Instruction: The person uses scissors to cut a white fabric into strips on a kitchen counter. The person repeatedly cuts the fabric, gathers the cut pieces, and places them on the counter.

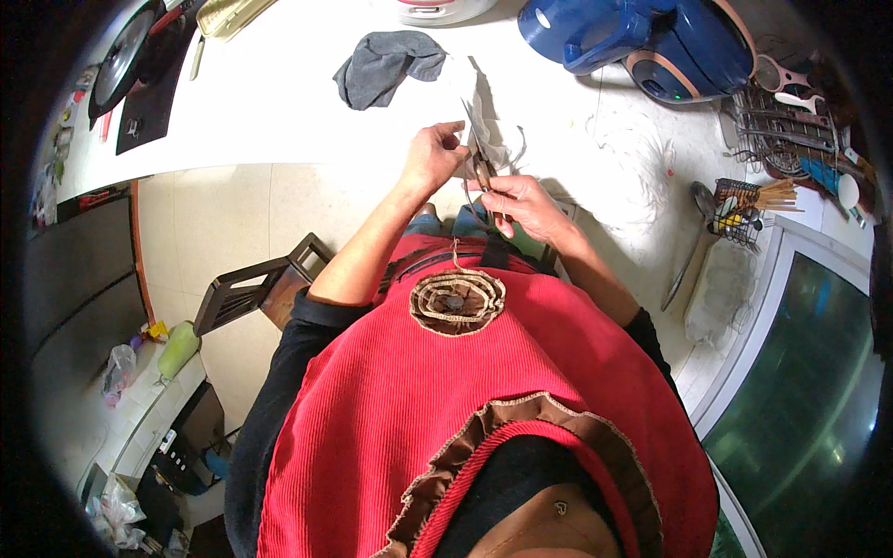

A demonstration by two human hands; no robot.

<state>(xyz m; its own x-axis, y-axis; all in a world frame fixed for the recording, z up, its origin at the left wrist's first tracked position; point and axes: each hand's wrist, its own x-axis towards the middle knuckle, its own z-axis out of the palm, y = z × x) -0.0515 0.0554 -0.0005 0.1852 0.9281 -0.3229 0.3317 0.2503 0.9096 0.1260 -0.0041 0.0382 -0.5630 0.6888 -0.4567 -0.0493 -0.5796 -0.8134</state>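
My right hand holds a pair of scissors by the handles, blades pointing away from me over the counter's near edge. Close to the blades, my left hand has its thumb and fingers pinched together; whatever may be between them is too small to tell. A thin dark strand hangs in a loop by the scissors. Beyond the blades lies crumpled whitish translucent material, perhaps a plastic bag. A dark grey cloth is bunched on the white counter further off.
A blue appliance with a handle stands back right. White stringy material lies right of my hands. Further right are a wire utensil rack, a ladle and a clear plastic container. A wooden chair stands left, below a black cooktop.
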